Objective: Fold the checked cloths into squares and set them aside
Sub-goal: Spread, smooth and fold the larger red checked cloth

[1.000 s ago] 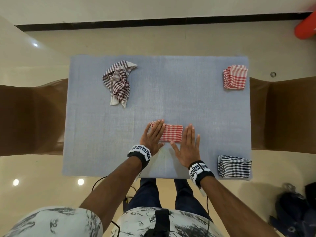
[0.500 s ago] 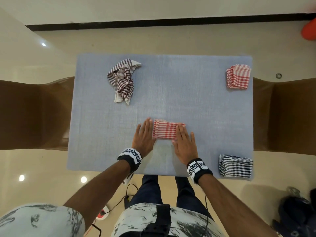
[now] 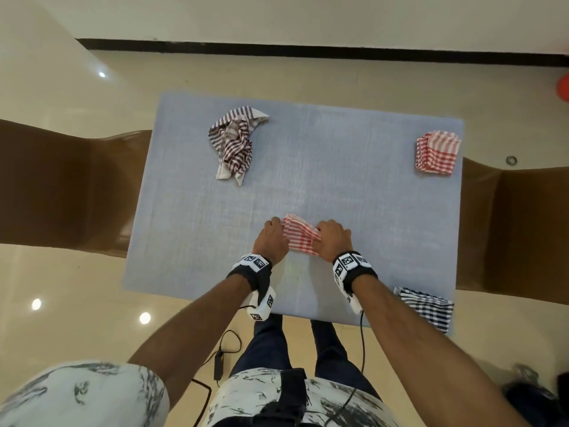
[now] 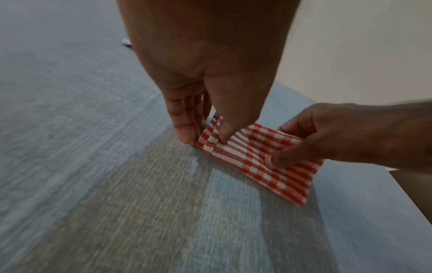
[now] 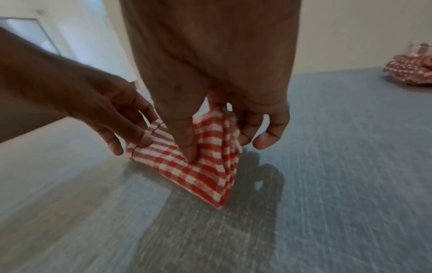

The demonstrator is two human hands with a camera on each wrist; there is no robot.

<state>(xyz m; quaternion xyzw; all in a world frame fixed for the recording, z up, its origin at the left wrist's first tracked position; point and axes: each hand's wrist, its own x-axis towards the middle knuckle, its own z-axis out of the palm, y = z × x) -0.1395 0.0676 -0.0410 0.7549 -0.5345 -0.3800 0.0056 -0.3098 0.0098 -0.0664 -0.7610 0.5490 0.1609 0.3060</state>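
Pale glossy floor shows all round a table covered in a blue-grey mat point(image 3: 308, 155), and the action sits close to the mat's near edge, about midway along it. That is where the red checked cloth point(image 3: 300, 237) lies, already down to a narrow folded strip, with a hand on each end. At the strip's left end the left hand point(image 3: 271, 241) pinches the layered edge, thumb point(image 4: 225, 133) on top and fingers tucked behind, as the left wrist view shows clearly. At the other end the right hand point(image 3: 334, 240) pinches too, thumb point(image 5: 187, 147) pressing down into the checks while the fingers curl behind a raised fold of cloth; its end stands up off the mat. By my reading this is the last fold of this cloth: one end is about to go over the other to turn the strip into a square. That calls for lining up the edges, laying the flap flat and pressing the crease so the layers do not spring open. Over at the mat's far right corner sits a folded red cloth point(image 3: 437, 157), and at its near right corner a folded dark checked cloth point(image 3: 426, 309), so the finished square likely joins the red one. Toward the mat's far left a crumpled maroon cloth point(image 3: 235, 144) waits, not yet folded.
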